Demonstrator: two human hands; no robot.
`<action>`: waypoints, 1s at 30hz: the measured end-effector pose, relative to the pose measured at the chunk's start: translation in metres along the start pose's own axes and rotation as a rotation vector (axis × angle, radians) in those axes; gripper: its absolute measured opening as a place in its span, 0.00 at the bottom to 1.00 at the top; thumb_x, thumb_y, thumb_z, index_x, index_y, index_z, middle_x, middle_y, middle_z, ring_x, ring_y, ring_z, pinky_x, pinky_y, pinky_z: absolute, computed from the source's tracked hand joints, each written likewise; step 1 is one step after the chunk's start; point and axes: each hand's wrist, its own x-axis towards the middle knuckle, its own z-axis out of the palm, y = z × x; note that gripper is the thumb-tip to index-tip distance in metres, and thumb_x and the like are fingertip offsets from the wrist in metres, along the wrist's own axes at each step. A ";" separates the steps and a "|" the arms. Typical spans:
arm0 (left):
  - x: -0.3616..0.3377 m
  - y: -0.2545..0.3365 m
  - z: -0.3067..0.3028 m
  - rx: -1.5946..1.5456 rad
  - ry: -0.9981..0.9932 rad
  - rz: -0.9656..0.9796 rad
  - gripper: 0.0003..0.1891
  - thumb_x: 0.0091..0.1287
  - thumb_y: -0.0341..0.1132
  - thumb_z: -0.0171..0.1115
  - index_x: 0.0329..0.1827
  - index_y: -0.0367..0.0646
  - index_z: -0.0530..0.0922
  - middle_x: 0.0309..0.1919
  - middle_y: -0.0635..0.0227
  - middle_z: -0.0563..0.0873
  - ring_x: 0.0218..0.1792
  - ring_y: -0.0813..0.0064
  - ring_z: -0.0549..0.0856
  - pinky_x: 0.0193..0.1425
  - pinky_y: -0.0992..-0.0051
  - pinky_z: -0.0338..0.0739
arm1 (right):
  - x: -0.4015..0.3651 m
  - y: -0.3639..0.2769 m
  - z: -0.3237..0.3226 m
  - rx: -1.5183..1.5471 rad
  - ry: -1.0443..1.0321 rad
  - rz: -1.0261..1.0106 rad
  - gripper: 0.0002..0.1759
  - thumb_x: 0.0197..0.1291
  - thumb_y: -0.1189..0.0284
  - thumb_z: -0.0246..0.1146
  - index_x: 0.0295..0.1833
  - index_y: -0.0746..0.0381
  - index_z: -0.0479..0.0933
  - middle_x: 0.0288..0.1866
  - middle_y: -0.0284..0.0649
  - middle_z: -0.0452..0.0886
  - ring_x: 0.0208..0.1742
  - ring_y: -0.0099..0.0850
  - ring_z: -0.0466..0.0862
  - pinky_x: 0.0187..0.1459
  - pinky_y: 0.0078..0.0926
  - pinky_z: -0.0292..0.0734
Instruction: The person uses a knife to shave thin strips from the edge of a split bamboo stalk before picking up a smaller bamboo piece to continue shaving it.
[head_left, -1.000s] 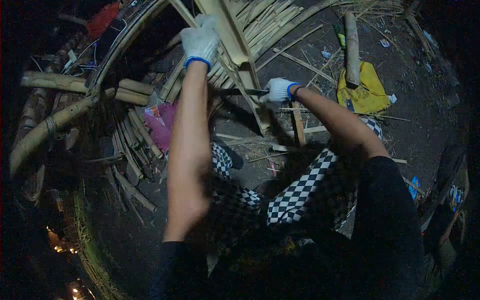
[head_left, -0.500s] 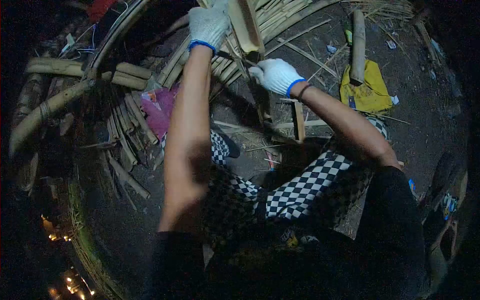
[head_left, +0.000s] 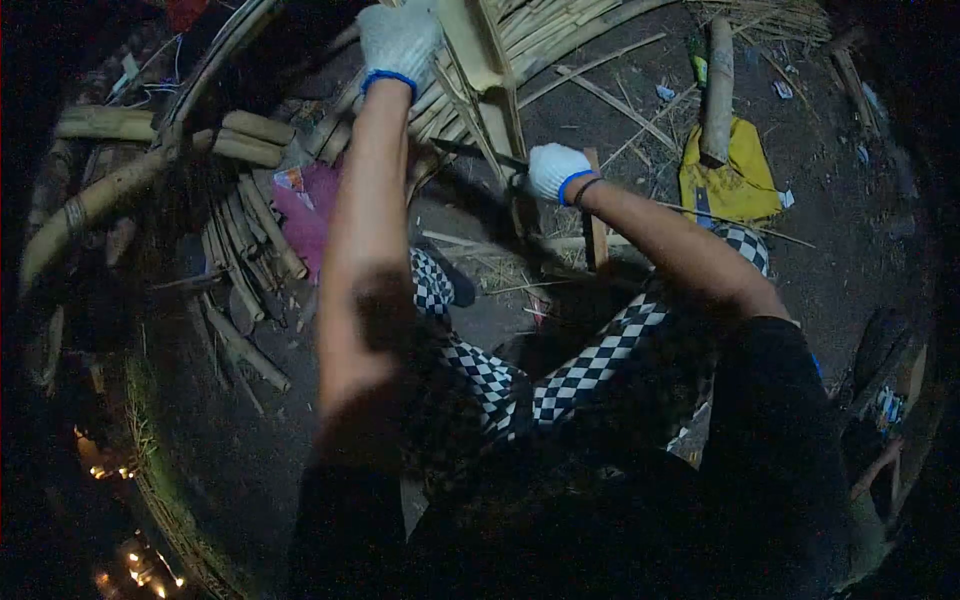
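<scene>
My left hand, in a white knit glove with a blue cuff, is at the top of the view. Its fingers are closed on the left side of a split bamboo piece; their tips are mostly hidden. Below it, my right hand wears a matching glove and grips a knife, whose handle is hidden in the fist. The dark blade points left and lies across the lower part of the bamboo, where the two halves spread apart.
A bundle of bamboo strips lies beyond my hands. Short bamboo lengths are piled at left, near a pink cloth. At right, a bamboo pole rests on a yellow cloth. A wooden post stands before my knees.
My right hand has moved slightly down, and the knife blade now shows plainly across the bamboo. The left hand has shifted a little left, and the split in the bamboo looks wider.
</scene>
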 end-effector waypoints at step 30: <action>-0.013 0.029 -0.023 -0.401 -0.059 -0.375 0.12 0.67 0.40 0.59 0.31 0.40 0.78 0.16 0.73 0.73 0.15 0.80 0.72 0.19 0.75 0.63 | -0.004 -0.024 -0.065 0.201 0.201 -0.161 0.32 0.67 0.47 0.46 0.39 0.64 0.82 0.38 0.60 0.82 0.43 0.55 0.82 0.47 0.49 0.76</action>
